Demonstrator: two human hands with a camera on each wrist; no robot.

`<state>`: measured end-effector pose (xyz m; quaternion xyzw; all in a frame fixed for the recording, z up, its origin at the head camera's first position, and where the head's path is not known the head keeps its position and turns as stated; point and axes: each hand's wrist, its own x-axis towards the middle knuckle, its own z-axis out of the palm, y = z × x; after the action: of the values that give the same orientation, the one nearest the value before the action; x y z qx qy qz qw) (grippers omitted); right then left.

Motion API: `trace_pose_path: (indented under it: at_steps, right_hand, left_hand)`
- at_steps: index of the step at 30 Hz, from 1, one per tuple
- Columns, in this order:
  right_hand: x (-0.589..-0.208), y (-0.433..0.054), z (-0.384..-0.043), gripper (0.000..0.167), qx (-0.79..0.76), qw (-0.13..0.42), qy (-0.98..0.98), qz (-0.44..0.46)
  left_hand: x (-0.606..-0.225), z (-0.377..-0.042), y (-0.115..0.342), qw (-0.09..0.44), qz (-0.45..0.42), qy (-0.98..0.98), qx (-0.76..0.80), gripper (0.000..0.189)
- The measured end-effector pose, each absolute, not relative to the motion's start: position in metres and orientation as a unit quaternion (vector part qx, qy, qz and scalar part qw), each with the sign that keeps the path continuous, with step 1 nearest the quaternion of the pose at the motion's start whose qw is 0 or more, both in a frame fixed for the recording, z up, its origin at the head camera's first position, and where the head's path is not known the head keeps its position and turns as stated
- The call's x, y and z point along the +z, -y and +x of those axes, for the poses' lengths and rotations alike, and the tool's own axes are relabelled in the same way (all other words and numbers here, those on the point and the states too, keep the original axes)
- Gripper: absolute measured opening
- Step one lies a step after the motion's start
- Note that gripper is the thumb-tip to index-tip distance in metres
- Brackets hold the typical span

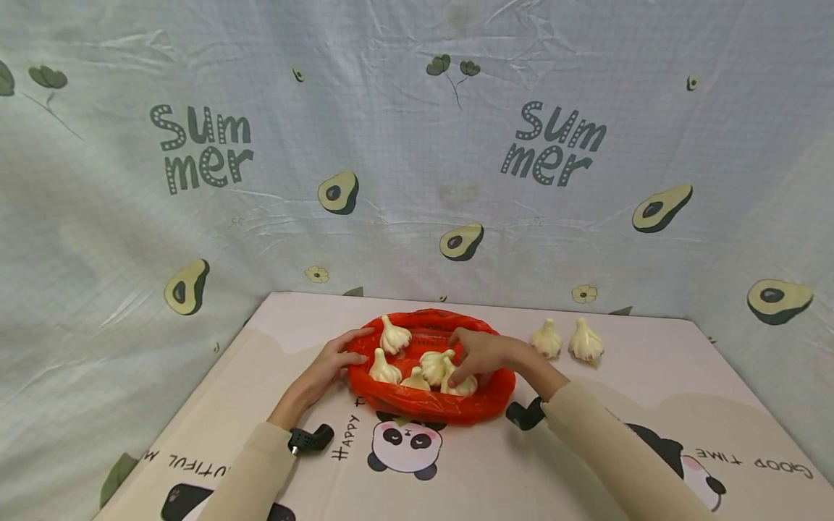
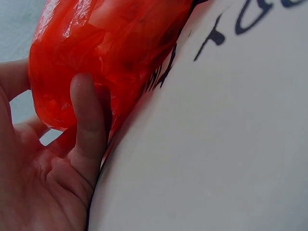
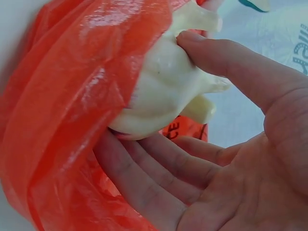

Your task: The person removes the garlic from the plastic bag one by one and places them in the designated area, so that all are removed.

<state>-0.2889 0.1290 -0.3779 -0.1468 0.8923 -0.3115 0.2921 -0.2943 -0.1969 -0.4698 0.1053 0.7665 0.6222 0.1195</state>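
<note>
A red plastic bag (image 1: 417, 407) lies on the table with its mouth spread wide and its rim rolled. Several garlic bulbs sit in it, among them an upper-left garlic bulb (image 1: 394, 336) and a lower-left garlic bulb (image 1: 384, 369). My left hand (image 1: 331, 362) holds the bag's left end, thumb on one side and fingers on the other in the left wrist view. Inside the bag's right part, my right hand (image 1: 481, 354) grips a garlic bulb (image 3: 161, 82), thumb on top and fingers beneath. Bag film hides part of that bulb and some fingertips.
Two more garlic bulbs, a nearer-left bulb (image 1: 546, 339) and a farther-right bulb (image 1: 586, 341), stand on the table right of the bag. A printed cloth covers the table (image 1: 495, 463). Behind its far edge hangs a patterned curtain (image 1: 391, 130).
</note>
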Motion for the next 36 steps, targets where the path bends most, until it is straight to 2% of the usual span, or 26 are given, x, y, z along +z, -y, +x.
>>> trace_pose_path:
  at_steps: [9, 27, 31, 36]
  right_hand:
    - [-0.37, -0.135, -0.29, 0.085, -0.319, 0.285, -0.89, -0.156]
    - [-0.337, -0.148, -0.288, 0.082, -0.317, 0.231, -0.905, -0.165]
    - [-0.328, -0.151, -0.283, 0.078, -0.326, 0.217, -0.907, -0.157]
    - [-0.32, -0.159, -0.28, 0.057, -0.323, 0.185, -0.907, -0.198]
  left_hand:
    - [-0.471, -0.295, 0.196, 0.12, 0.1, -0.764, 0.625, 0.062]
    - [-0.471, -0.295, 0.196, 0.12, 0.096, -0.762, 0.629, 0.062]
    - [-0.471, -0.295, 0.196, 0.121, 0.095, -0.763, 0.628, 0.062]
    - [-0.471, -0.295, 0.196, 0.12, 0.094, -0.763, 0.628, 0.062]
